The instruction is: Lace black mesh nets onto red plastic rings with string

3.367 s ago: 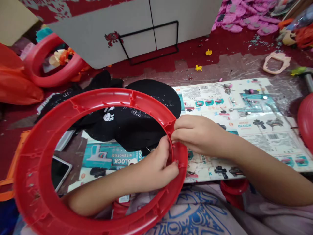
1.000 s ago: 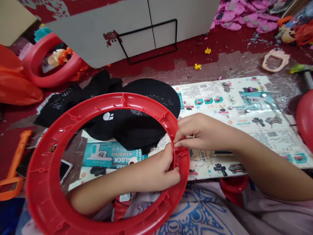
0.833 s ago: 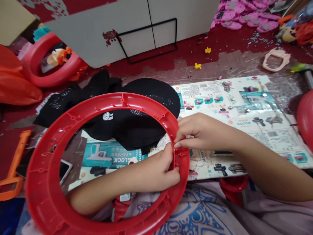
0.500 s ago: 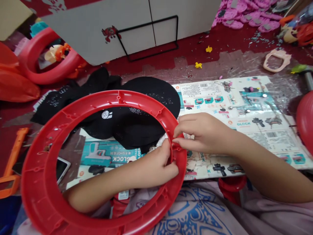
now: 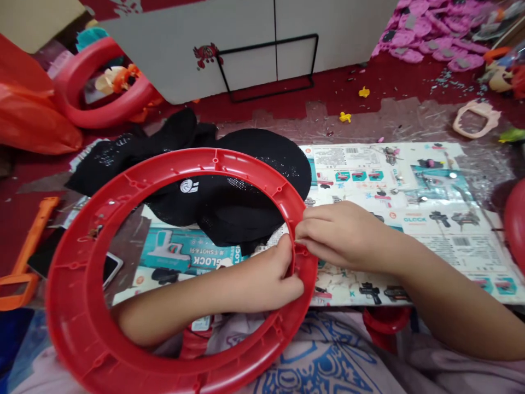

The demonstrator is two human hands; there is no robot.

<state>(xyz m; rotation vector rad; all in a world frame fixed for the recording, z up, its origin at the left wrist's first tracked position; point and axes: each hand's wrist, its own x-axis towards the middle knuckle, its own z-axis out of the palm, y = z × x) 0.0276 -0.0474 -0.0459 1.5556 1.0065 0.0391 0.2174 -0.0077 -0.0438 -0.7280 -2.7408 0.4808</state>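
A large red plastic ring (image 5: 77,306) with ribs and small posts inside its channel is tilted over my lap and the near edge of the printed board. My left hand (image 5: 268,276) reaches through the ring's opening and grips its right side, fingers wrapped round the inner rim. Just above it, my right hand (image 5: 336,235) has its fingers pinched together at the rim of the same side. Anything small between those fingertips is hidden. Behind the ring lies a black cap-like cloth item (image 5: 262,158) with a white logo.
Printed cardboard (image 5: 430,251) bears small metal and plastic bits. A phone (image 5: 111,269) and an orange plastic part (image 5: 35,246) lie left. Further back are a pink-red ring (image 5: 77,112), yellow pieces (image 5: 363,92), pink parts (image 5: 414,27) and a beige frame (image 5: 476,119).
The view has shifted, so most things appear further right. My right hand's fingers have closed together at the rim. My left hand keeps its hold on the ring.
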